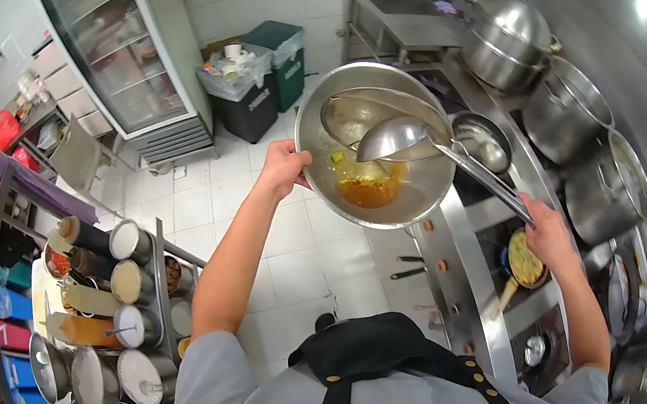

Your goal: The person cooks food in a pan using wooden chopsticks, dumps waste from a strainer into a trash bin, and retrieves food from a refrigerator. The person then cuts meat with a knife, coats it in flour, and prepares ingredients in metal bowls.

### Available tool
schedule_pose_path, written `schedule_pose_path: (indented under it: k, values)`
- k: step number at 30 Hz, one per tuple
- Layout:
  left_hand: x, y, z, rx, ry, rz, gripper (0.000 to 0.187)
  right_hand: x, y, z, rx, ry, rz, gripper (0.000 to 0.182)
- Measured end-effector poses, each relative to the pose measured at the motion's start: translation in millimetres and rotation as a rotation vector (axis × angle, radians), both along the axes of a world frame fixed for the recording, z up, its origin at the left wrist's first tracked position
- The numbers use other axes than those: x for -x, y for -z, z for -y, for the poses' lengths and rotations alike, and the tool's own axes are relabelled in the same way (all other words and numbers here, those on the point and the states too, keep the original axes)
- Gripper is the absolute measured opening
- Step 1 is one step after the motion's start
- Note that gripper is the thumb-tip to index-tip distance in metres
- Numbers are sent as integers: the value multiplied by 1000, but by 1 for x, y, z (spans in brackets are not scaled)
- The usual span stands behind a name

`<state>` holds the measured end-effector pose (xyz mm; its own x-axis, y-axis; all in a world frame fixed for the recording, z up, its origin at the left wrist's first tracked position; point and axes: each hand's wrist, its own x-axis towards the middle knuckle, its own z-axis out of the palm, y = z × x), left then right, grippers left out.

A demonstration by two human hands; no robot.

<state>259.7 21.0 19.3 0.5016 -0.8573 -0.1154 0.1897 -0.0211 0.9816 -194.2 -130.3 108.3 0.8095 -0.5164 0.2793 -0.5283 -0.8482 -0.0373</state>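
My left hand (283,167) is closed on the left rim of a large steel mixing bowl (433,184), held tilted above the floor and the stove's edge. Orange-brown liquid (372,190) with a small green piece lies in the bowl. My right hand (549,230) grips the long handle of a ladle (394,137), whose cup is over the bowl's middle. Behind the ladle is a round strainer (339,117), inside the bowl's outline. Whether the strainer's handle is also in my right hand cannot be made out.
On the stove to the right are a pan of yellow food (524,260), a dark pan (482,141) and large pots (565,109). A rack with sauce bottles and containers (143,377) stands left. Bins (241,100) and a glass-door fridge (121,60) are ahead.
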Motion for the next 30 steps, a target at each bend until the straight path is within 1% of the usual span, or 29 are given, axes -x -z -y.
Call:
schedule_pose_path:
  k: [3, 4, 6, 7, 8, 10, 12, 13, 14, 16, 17, 18, 20, 21, 23, 26, 28, 29, 30]
  values:
    - [-60, 3, 3, -6, -122, -4, 18, -88, 11, 37, -60, -89, 66, 53]
    - [-78, 3, 9, 15, -160, -19, 15, -115, 23, 54, -53, -116, 79, 52]
    - [-118, 7, 21, 35, -223, -23, 13, -168, 29, 80, -152, -236, 113, 50]
    - [-140, 16, 30, 39, -269, -24, 12, -191, 28, 93, -188, -225, 52, 51]
    - [-162, 22, 39, 45, -314, -21, 12, -213, 33, 108, -174, -260, 81, 52]
    - [-199, 38, 58, 42, -367, -25, 12, -260, 45, 140, -216, -238, 86, 52]
    - [-233, 48, 87, 73, -439, -87, 12, -312, 68, 176, -216, -246, 138, 53]
    - [-251, 49, 104, 58, -465, -96, 13, -338, 78, 192, -114, -294, 168, 54]
    - [-270, 50, 121, 57, -475, -86, 13, -360, 88, 212, -181, -303, 136, 54]
    - [-310, 57, 153, 59, -529, -205, 16, -401, 68, 240, -299, -307, 36, 51]
    - [-329, 59, 166, 64, -546, -217, 19, -419, 60, 258, -334, -300, 53, 47]
    - [-351, 60, 181, 70, -561, -214, 19, -443, 52, 276, -330, -315, 53, 47]
    - [-382, 64, 208, 111, -609, -215, 19, -482, 44, 304, -306, -223, 52, 46]
    - [-396, 63, 223, 135, -616, -205, 18, -508, 47, 318, -260, -255, 122, 46]
    - [-431, 68, 261, 146, -622, -199, 19, -561, 63, 344, -243, -259, 122, 46]
    - [-484, 68, 316, 204, -665, -213, 18, -630, 62, 372, -242, -290, 119, 47]
    - [-527, 80, 344, 268, -727, -271, 18, -669, 69, 398, -374, -263, 84, 47]
    - [-547, 79, 356, 275, -735, -283, 17, -692, 82, 411, -302, -230, 136, 43]
    - [-578, 90, 372, 284, -730, -282, 17, -721, 91, 425, -293, -227, 140, 43]
